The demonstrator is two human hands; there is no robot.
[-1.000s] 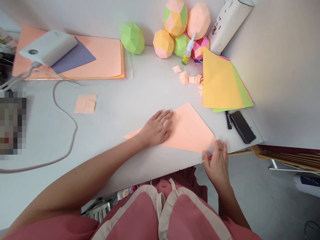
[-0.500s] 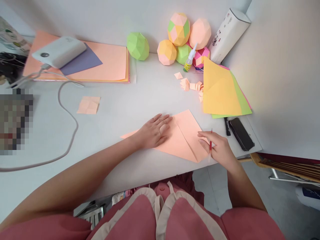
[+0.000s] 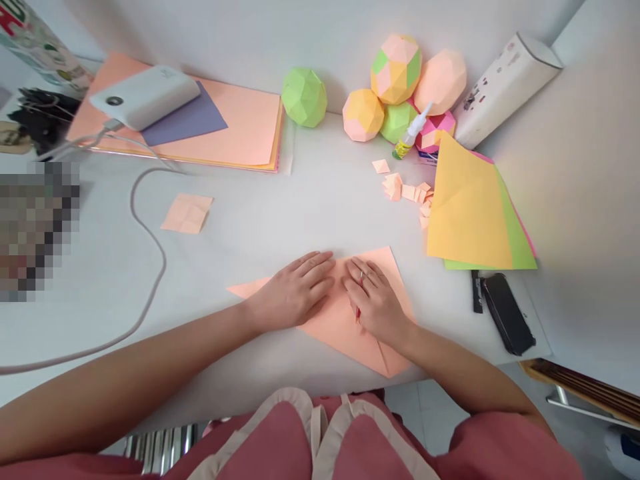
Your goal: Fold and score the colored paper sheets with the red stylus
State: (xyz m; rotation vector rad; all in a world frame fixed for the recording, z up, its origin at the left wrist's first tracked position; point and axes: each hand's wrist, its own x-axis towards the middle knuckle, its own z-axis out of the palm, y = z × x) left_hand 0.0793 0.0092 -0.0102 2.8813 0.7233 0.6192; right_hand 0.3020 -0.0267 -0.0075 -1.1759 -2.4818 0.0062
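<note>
A sheet of peach paper (image 3: 395, 293) lies at the front of the table, folded, with a narrow point sticking out to the left. My left hand (image 3: 295, 290) rests flat on it, fingers stretched and holding nothing. Close on its right, my right hand (image 3: 375, 300) presses on the same sheet with bent fingers. A thin red pen (image 3: 358, 313) is tucked in that hand, mostly hidden by the palm and fingers. Part of the paper's fold is covered by both hands.
A creased peach square (image 3: 187, 213) lies left of the hands, beside a white cable (image 3: 163, 253). Behind are small peach pieces (image 3: 393, 187), a glue bottle (image 3: 411, 133) and faceted paper balls (image 3: 363, 115). Coloured sheets (image 3: 465, 207) and a black case (image 3: 507, 313) lie right.
My right hand has moved left from the paper's right edge onto its middle, close to my left hand, still with the pen. The head view has shifted a little.
</note>
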